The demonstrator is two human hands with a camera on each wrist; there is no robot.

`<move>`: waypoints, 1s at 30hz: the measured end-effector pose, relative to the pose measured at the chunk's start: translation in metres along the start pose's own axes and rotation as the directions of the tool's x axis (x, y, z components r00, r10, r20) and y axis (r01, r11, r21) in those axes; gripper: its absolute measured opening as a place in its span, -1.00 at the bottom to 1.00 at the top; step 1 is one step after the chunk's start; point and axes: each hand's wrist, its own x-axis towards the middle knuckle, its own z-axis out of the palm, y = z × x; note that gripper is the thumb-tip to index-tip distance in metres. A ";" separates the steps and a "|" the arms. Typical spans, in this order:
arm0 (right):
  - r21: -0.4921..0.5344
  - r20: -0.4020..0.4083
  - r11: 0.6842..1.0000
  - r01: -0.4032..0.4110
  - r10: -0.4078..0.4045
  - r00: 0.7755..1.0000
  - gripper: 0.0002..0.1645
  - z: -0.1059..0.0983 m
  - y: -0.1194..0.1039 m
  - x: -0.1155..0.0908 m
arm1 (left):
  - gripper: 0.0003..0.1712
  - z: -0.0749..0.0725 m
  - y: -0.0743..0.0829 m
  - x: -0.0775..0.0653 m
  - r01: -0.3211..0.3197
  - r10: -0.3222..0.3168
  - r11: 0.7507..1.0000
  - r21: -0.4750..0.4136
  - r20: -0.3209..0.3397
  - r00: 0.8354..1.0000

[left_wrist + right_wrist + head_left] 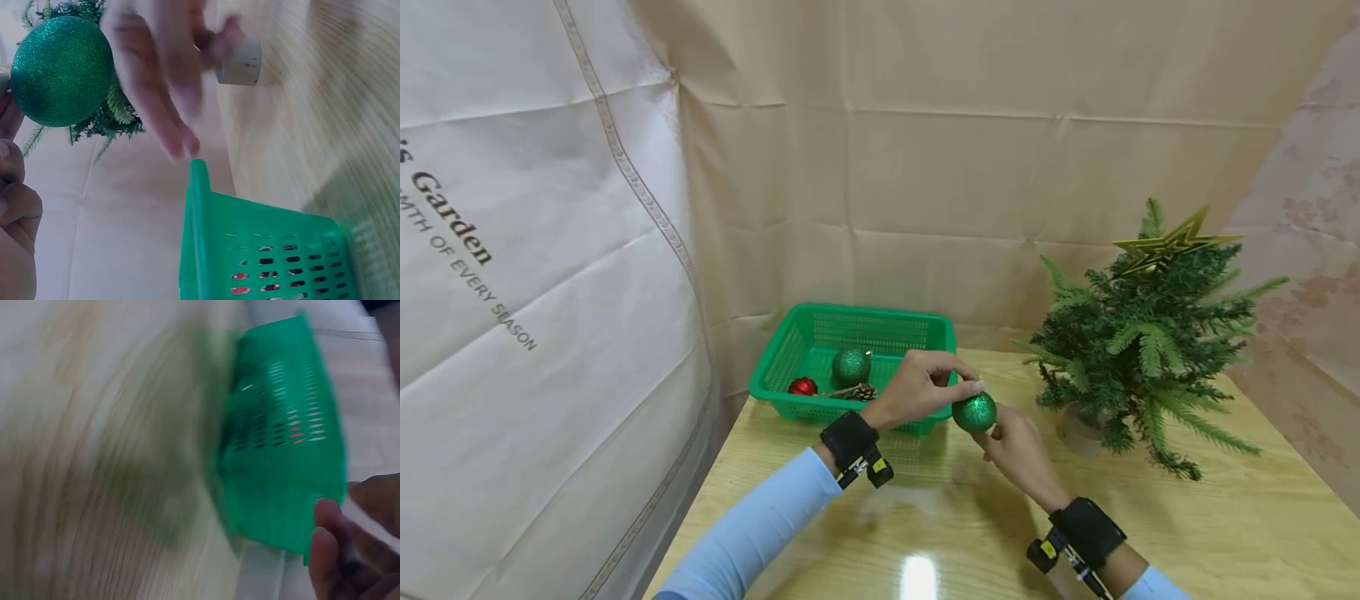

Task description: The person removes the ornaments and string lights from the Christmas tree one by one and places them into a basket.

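Note:
A glittery green ball ornament [974,412] hangs in the air near the basket's right front corner. My left hand [922,385] pinches it at its top; the left wrist view shows the ball [61,72] large, with curled fingers [19,203] at the left edge. Close by on the right is my right hand [1017,454], its fingers pointing toward the ball. In the left wrist view this hand [169,69] is blurred, and a gap shows between it and the ball. The right wrist view catches its fingertips [328,544] with no object in them.
A green plastic basket [880,317] holds a bigger green ball [851,367], a red ornament [802,386] and a pinecone [865,392]. To the right stands a small artificial Christmas tree [1150,333] topped by a gold star [1176,243]. Cloth hangs behind the wooden table [865,533].

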 end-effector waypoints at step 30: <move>-0.223 -0.187 0.943 0.248 -0.291 0.938 -0.48 0.034 0.005 0.025 | -0.92 -0.007 -0.005 -0.003 0.069 -0.070 0.998 -0.012 -0.126 0.990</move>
